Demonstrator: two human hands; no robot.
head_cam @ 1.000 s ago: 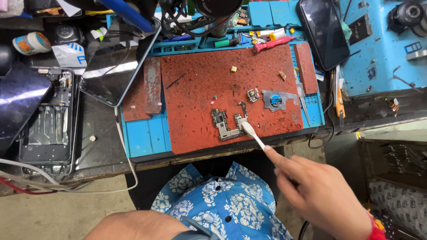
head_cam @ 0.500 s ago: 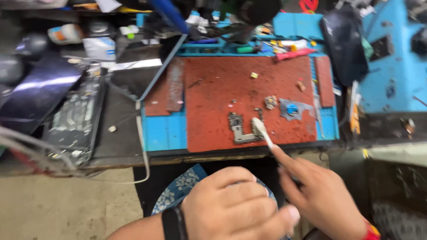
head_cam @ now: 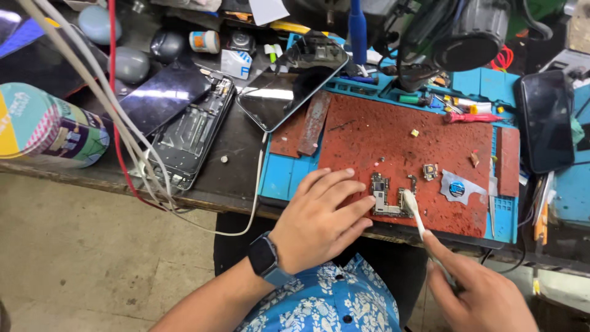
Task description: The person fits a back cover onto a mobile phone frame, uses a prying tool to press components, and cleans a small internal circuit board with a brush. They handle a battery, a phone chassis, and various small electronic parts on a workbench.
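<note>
While the left forearm rises from the lower edge with a dark smartwatch [head_cam: 264,257] at the wrist, the left hand [head_cam: 316,221] lies palm down on the red work mat [head_cam: 393,138], fingers spread loosely apart and stretched up and to the right. It grips nothing; its fingertips touch the left edge of a small circuit board [head_cam: 386,198] and press it flat to the mat.

Beyond the knuckles of that hand, further up the bench, a glossy dark screen panel [head_cam: 294,83] lies tilted, and off past the wrist side an opened phone frame [head_cam: 190,135] rests by a bundle of white and red cables [head_cam: 132,154].

Coming in from the lower right corner, the right hand [head_cam: 482,295] is closed around the handle of a white brush [head_cam: 413,212], index finger laid straight along it. The brush's long axis runs from that hand up and to the left, its bristle end touching the right side of the circuit board, just across from the left fingertips.

Past the brush tip, on the mat, sit a tiny square component [head_cam: 429,171] and a scrap of white tape with a blue dot [head_cam: 456,188]; a black phone [head_cam: 546,120] lies further off to the right.
</note>
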